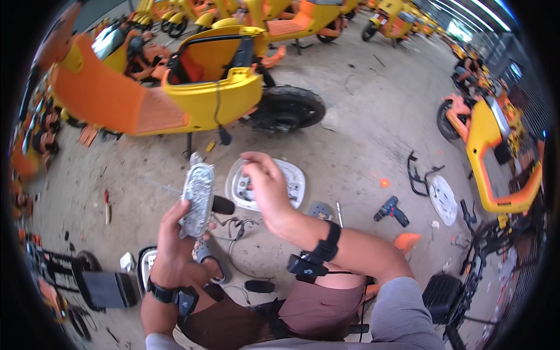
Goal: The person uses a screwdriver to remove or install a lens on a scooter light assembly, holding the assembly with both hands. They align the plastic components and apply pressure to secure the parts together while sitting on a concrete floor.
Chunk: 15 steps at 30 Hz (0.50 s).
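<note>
My left hand [170, 242] grips an oblong silvery part [199, 191] with a shiny, crinkled-looking surface, held upright; its exact kind I cannot make out. A dark rounded piece [223, 205] shows beside that part, and whether it is joined to it I cannot tell. Slightly curled, the fingers of my right hand [269, 188] are apart, with nothing visible in them. Beneath that hand a white rounded panel [296, 177] lies on the floor, its inner side with small dark fittings facing up. Thin dark cables [238, 230] lie on the floor below the silvery part.
Ahead stands a yellow and orange scooter [216, 102] with its seat compartment uncovered. A cordless drill [392, 211], a black bracket [417, 175] and another white panel [443, 200] lie to the right, near a yellow scooter body [487, 157]. A screwdriver [107, 207] lies left.
</note>
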Each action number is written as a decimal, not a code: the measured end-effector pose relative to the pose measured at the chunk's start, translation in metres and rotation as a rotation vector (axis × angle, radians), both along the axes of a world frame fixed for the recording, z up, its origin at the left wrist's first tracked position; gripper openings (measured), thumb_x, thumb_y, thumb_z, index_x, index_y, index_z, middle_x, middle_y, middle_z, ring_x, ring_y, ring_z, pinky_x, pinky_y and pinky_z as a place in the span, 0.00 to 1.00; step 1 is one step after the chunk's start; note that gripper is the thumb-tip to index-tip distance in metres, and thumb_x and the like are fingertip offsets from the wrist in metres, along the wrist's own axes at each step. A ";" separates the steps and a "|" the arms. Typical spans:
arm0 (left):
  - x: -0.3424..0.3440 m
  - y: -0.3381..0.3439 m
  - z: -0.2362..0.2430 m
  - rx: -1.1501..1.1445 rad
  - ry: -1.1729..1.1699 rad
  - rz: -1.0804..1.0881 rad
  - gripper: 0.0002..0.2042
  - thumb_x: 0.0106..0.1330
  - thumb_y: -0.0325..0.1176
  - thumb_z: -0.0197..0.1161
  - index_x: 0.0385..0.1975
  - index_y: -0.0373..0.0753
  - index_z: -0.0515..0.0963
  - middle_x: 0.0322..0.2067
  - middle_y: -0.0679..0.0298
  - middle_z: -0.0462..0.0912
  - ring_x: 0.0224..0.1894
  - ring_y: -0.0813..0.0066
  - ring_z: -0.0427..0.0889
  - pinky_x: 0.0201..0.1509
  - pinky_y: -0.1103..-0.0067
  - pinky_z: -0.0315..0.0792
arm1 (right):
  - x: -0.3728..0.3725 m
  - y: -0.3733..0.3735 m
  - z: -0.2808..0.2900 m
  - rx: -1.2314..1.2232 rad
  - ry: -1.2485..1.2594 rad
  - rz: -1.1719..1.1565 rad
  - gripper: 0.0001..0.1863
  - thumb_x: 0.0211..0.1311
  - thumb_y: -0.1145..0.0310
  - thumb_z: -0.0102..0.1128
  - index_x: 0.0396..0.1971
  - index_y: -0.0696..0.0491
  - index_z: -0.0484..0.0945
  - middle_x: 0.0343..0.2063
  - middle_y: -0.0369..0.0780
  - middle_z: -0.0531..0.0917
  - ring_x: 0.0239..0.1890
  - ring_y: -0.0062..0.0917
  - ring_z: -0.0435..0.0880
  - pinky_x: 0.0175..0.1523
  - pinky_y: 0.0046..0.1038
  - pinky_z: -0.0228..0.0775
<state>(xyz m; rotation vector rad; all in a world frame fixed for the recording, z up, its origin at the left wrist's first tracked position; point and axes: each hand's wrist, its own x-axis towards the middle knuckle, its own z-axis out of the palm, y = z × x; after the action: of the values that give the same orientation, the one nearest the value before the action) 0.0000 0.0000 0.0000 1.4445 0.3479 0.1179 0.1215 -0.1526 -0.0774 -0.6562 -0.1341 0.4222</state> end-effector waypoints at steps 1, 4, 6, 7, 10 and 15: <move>-0.006 -0.028 -0.007 0.004 0.029 0.049 0.21 0.69 0.40 0.55 0.54 0.32 0.70 0.41 0.53 0.82 0.33 0.61 0.85 0.27 0.75 0.78 | -0.004 -0.021 -0.029 -0.043 0.005 -0.023 0.15 0.61 0.72 0.54 0.49 0.55 0.76 0.39 0.36 0.79 0.41 0.16 0.74 0.41 0.17 0.65; 0.020 -0.084 -0.120 -0.518 -0.017 -0.037 0.17 0.70 0.38 0.53 0.50 0.30 0.72 0.38 0.54 0.83 0.33 0.63 0.86 0.26 0.76 0.77 | 0.008 -0.119 -0.077 -0.591 -0.017 0.317 0.20 0.66 0.64 0.49 0.55 0.55 0.73 0.45 0.38 0.80 0.48 0.20 0.76 0.52 0.23 0.66; 0.016 -0.099 -0.133 -0.636 0.006 -0.067 0.16 0.70 0.37 0.53 0.49 0.30 0.72 0.37 0.54 0.83 0.32 0.62 0.86 0.25 0.77 0.77 | -0.001 -0.137 -0.076 -0.601 -0.047 0.474 0.21 0.68 0.63 0.48 0.56 0.57 0.72 0.46 0.39 0.80 0.48 0.21 0.77 0.52 0.24 0.67; 0.014 -0.100 -0.130 -0.647 0.024 -0.079 0.16 0.70 0.37 0.53 0.49 0.31 0.72 0.37 0.54 0.83 0.32 0.63 0.86 0.26 0.77 0.77 | -0.004 -0.136 -0.077 -0.613 -0.154 0.506 0.21 0.68 0.64 0.49 0.56 0.58 0.72 0.46 0.39 0.80 0.48 0.22 0.78 0.51 0.24 0.68; 0.009 -0.102 -0.132 -0.620 0.052 -0.062 0.16 0.70 0.39 0.53 0.49 0.32 0.73 0.37 0.54 0.83 0.32 0.64 0.86 0.27 0.77 0.77 | -0.010 -0.128 -0.080 -0.650 -0.243 0.572 0.19 0.68 0.65 0.51 0.54 0.60 0.72 0.43 0.40 0.81 0.42 0.21 0.81 0.46 0.23 0.69; 0.012 -0.107 -0.133 -0.653 0.050 -0.041 0.21 0.72 0.46 0.48 0.50 0.33 0.73 0.40 0.56 0.83 0.35 0.63 0.86 0.28 0.75 0.77 | -0.004 -0.127 -0.081 -0.618 -0.175 0.534 0.19 0.68 0.65 0.51 0.53 0.60 0.71 0.38 0.41 0.82 0.31 0.21 0.80 0.39 0.23 0.70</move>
<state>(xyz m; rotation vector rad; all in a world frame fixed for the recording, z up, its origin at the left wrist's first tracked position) 0.0125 -0.1073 -0.1326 0.8082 0.3556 -0.0637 0.1177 -0.2794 -0.1584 -1.2748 -0.3560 0.9389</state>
